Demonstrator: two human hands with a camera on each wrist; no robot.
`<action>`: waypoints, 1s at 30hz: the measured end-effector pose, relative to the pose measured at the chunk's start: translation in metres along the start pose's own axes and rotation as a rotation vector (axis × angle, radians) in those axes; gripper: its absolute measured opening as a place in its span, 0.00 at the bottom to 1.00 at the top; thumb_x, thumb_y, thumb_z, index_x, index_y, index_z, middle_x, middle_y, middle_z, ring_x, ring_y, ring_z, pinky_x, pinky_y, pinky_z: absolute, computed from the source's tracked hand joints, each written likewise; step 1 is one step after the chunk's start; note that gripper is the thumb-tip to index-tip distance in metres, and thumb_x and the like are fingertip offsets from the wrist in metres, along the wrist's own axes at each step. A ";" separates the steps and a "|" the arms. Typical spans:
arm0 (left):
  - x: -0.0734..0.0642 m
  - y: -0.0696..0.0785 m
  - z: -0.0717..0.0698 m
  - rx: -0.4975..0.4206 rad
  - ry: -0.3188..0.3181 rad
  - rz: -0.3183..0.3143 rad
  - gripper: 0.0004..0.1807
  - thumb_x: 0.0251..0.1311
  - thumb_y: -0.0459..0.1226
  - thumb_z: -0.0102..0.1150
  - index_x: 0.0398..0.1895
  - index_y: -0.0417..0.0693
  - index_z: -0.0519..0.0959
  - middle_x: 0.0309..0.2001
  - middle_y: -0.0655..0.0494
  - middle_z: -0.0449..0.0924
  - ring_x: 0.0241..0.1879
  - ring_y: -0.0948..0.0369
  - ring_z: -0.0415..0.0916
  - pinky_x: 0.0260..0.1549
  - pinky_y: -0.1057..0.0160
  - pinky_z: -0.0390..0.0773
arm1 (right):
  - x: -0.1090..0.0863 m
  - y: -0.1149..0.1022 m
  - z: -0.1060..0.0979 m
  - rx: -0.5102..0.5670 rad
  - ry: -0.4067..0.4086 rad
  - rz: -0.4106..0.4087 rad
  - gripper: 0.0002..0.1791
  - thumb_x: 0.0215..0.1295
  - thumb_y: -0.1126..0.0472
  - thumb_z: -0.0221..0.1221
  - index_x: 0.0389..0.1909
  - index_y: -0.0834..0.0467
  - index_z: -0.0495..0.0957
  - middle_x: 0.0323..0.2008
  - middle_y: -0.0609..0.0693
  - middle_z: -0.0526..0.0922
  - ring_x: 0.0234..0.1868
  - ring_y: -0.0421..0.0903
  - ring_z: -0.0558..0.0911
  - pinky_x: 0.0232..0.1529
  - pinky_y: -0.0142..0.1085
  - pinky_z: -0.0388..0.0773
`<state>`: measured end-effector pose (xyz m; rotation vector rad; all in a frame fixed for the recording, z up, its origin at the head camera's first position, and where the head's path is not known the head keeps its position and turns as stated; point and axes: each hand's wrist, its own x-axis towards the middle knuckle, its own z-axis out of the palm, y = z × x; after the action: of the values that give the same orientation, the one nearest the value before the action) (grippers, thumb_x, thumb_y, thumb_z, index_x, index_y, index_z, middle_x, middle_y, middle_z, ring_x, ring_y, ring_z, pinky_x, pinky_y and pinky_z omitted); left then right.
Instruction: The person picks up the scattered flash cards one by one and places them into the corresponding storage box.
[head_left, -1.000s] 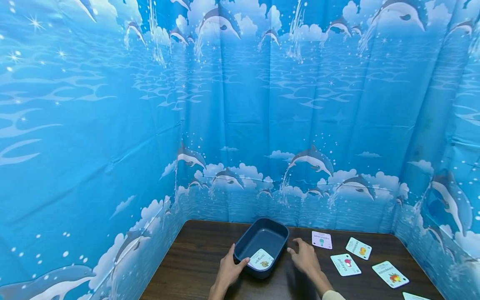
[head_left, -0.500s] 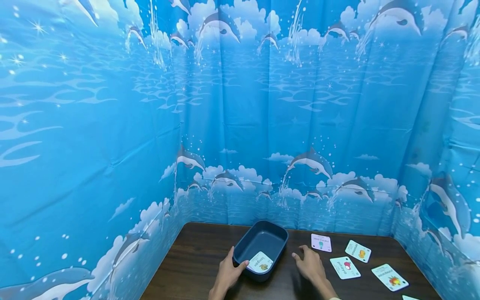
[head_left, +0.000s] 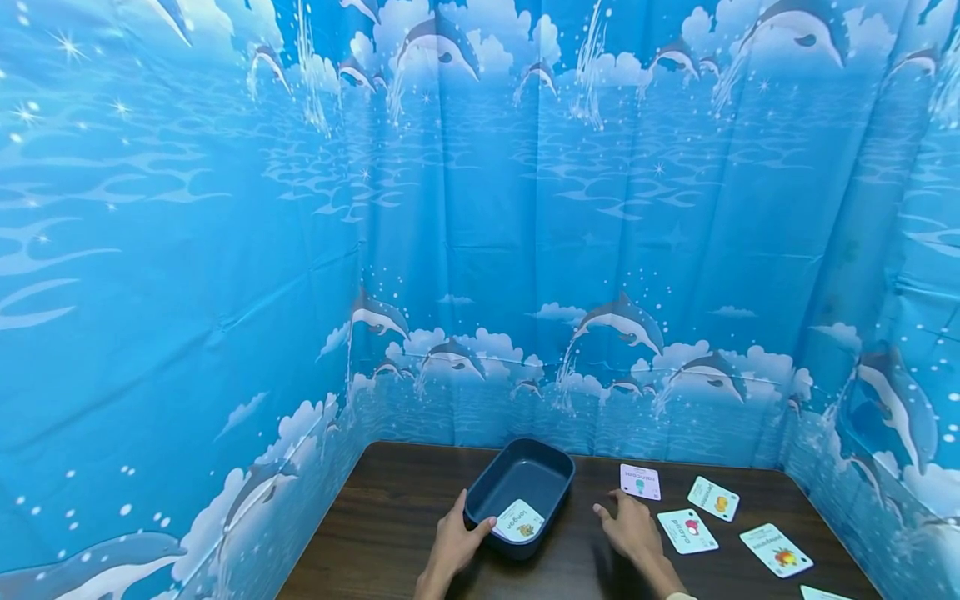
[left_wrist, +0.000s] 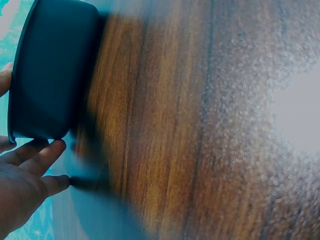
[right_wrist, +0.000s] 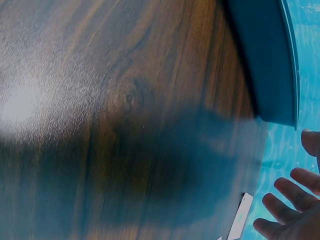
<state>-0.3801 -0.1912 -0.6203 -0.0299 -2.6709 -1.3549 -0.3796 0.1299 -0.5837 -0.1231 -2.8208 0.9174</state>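
Note:
A dark blue rectangular bin point(head_left: 531, 477) stands on the table, a white card printed "longan" point(head_left: 519, 521) lying inside at its near end. My left hand point(head_left: 453, 537) grips the bin's near left side, thumb over the rim. In the left wrist view its fingers point(left_wrist: 47, 155) touch the outside of the bin point(left_wrist: 55, 70). Holding nothing, my right hand point(head_left: 630, 527) is over the table right of the bin, nearest the purple-edged "raincoat" card point(head_left: 640, 482). The right wrist view shows that hand's fingers point(right_wrist: 282, 207) spread apart.
To the right lie a "pitaya" card point(head_left: 687, 532), a card with orange fruit point(head_left: 713, 498) and a card with red-yellow fruit point(head_left: 776, 550). Part of another card point(head_left: 821, 593) shows at the bottom edge. A blue dolphin curtain point(head_left: 480, 250) hangs behind the dark wooden table point(head_left: 375, 517).
My right hand has moved right, away from the bin's side and closer to the cards. My left hand and the bin have stayed in place.

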 end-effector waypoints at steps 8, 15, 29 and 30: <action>0.000 0.001 0.000 0.001 0.004 -0.005 0.51 0.67 0.50 0.74 0.80 0.27 0.60 0.70 0.21 0.72 0.67 0.31 0.76 0.62 0.31 0.77 | 0.001 0.011 -0.001 -0.014 -0.002 0.004 0.30 0.74 0.48 0.65 0.62 0.70 0.79 0.60 0.73 0.83 0.62 0.74 0.81 0.59 0.66 0.79; 0.001 0.000 0.001 0.006 0.002 -0.011 0.51 0.67 0.49 0.74 0.80 0.27 0.60 0.71 0.21 0.72 0.67 0.31 0.76 0.63 0.31 0.77 | 0.000 0.027 -0.006 -0.041 -0.020 0.028 0.34 0.74 0.45 0.64 0.62 0.73 0.77 0.60 0.75 0.82 0.62 0.75 0.80 0.58 0.66 0.79; 0.002 0.002 0.002 0.011 0.007 -0.045 0.51 0.67 0.50 0.74 0.80 0.28 0.60 0.70 0.21 0.72 0.67 0.31 0.76 0.63 0.31 0.77 | -0.004 0.066 -0.017 -0.170 0.016 0.051 0.39 0.72 0.45 0.65 0.62 0.79 0.74 0.63 0.79 0.77 0.65 0.78 0.76 0.65 0.70 0.71; 0.002 0.002 0.001 0.013 0.007 -0.043 0.51 0.67 0.50 0.74 0.80 0.27 0.60 0.70 0.21 0.72 0.67 0.31 0.76 0.62 0.31 0.77 | -0.004 0.068 -0.018 -0.179 0.016 0.057 0.39 0.72 0.46 0.65 0.63 0.79 0.73 0.64 0.80 0.76 0.66 0.78 0.74 0.66 0.72 0.69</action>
<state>-0.3818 -0.1891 -0.6195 0.0337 -2.6892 -1.3465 -0.3706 0.1946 -0.6104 -0.2332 -2.8938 0.6696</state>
